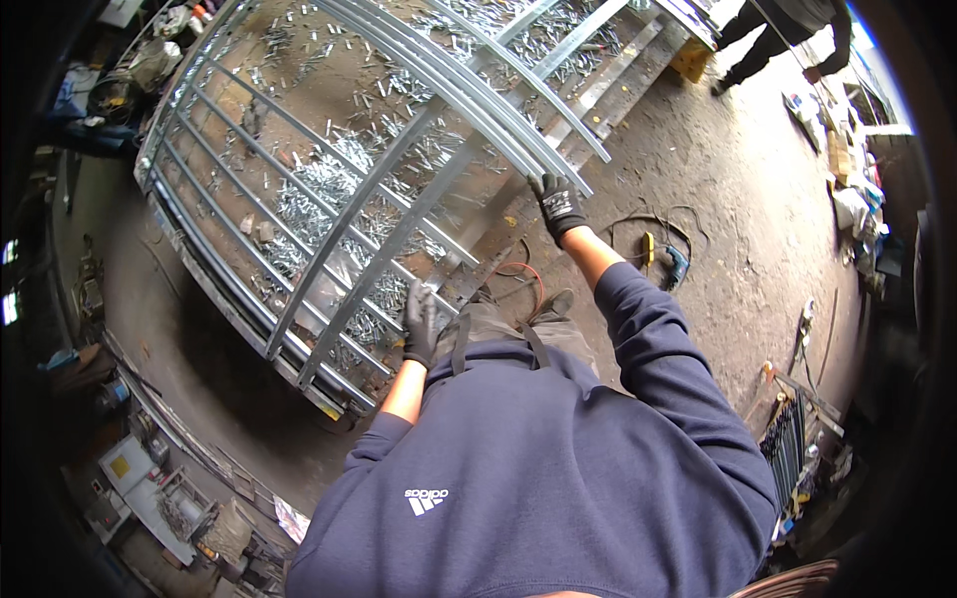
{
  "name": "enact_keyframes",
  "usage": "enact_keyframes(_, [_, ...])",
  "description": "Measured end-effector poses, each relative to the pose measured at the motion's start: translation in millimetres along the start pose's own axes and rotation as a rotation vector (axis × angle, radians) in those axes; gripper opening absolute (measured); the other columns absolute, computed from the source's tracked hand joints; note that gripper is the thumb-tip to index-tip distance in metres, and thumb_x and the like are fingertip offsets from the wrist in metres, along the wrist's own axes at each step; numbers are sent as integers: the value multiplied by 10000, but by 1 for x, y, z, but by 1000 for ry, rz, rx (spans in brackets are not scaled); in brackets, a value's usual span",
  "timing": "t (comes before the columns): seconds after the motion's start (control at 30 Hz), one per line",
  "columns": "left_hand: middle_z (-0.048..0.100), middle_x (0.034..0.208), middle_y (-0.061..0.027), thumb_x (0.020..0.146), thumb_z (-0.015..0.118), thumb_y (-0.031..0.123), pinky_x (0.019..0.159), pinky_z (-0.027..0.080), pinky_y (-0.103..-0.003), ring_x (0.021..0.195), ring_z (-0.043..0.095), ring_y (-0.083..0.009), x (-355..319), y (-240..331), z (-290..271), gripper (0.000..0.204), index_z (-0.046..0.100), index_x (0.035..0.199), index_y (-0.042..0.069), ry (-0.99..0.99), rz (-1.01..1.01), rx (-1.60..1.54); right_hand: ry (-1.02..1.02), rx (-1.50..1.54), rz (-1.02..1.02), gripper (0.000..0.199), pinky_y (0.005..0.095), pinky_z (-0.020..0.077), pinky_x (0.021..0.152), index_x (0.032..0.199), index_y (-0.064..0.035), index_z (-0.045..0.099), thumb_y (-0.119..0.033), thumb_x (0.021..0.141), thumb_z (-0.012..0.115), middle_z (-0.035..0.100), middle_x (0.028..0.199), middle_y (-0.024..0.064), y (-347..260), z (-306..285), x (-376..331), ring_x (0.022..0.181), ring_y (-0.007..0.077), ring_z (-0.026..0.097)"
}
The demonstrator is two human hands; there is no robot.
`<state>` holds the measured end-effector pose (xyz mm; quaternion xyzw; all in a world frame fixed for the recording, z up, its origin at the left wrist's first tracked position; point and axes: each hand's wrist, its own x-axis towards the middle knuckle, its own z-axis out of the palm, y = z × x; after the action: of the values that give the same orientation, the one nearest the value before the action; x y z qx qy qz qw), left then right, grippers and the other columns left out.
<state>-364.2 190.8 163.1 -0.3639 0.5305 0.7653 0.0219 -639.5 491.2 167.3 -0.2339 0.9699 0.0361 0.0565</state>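
My right hand [560, 209], in a black glove, is closed at the near end of a bundle of long grey metal tubes [469, 100]. These tubes run away from me across a large metal frame. My left hand [420, 324], also gloved, lies against the end of a thinner metal bar [443, 302] at the frame's near side. Its fingers look stretched out, though partly hidden from above. Two wide metal bars [384, 249] lie crosswise over the thin parallel bars to the left. Many short shiny metal pieces [324, 194] are heaped beneath and between the bars.
On the floor to the right lie a blue power tool [677, 267] and its dark cable [638, 217]. An orange hose [538, 284] curves near my boots. Another person [788, 30] stands at the far right. Machinery [140, 478] stands at the lower left.
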Motion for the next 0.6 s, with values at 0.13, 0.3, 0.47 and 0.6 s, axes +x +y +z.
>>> enact_keyframes(0.13, [578, 1309, -78, 1075, 506, 231, 935, 441, -245, 1089, 564, -120, -30, -12, 28, 531, 352, 1568, 103, -117, 467, 476, -18, 30, -18, 607, 448, 539, 825, 1504, -181, 419, -18, 927, 519, 556, 1190, 206, 15, 10, 6, 1050, 366, 603])
enact_keyframes(0.3, [570, 1320, -67, 1065, 502, 163, 985, 428, -251, 1137, 548, -113, -64, -7, 53, 532, 348, 1567, 80, 38, 561, 373, -1, 11, -148, 561, 455, 543, 791, 1495, -169, 413, -37, 956, 492, 564, 1161, 200, 31, 2, 8, 993, 352, 630])
enact_keyframes(0.47, [592, 1312, -73, 1061, 535, 161, 976, 478, -295, 1087, 602, -144, -124, -34, 71, 521, 374, 1544, 50, 189, 545, 232, 21, 665, -149, 668, 485, 513, 928, 1541, -100, 313, -6, 914, 524, 544, 1283, 260, 36, -4, -6, 1182, 406, 594])
enact_keyframes(0.6, [614, 1277, -85, 1043, 528, 138, 924, 491, -281, 1050, 606, -132, -157, -57, 102, 522, 377, 1536, 55, 143, 428, 323, -454, 1634, 132, 292, 312, 386, 456, 1249, -166, 537, -320, 1004, 579, 549, 727, 18, 33, -7, -39, 546, 130, 508])
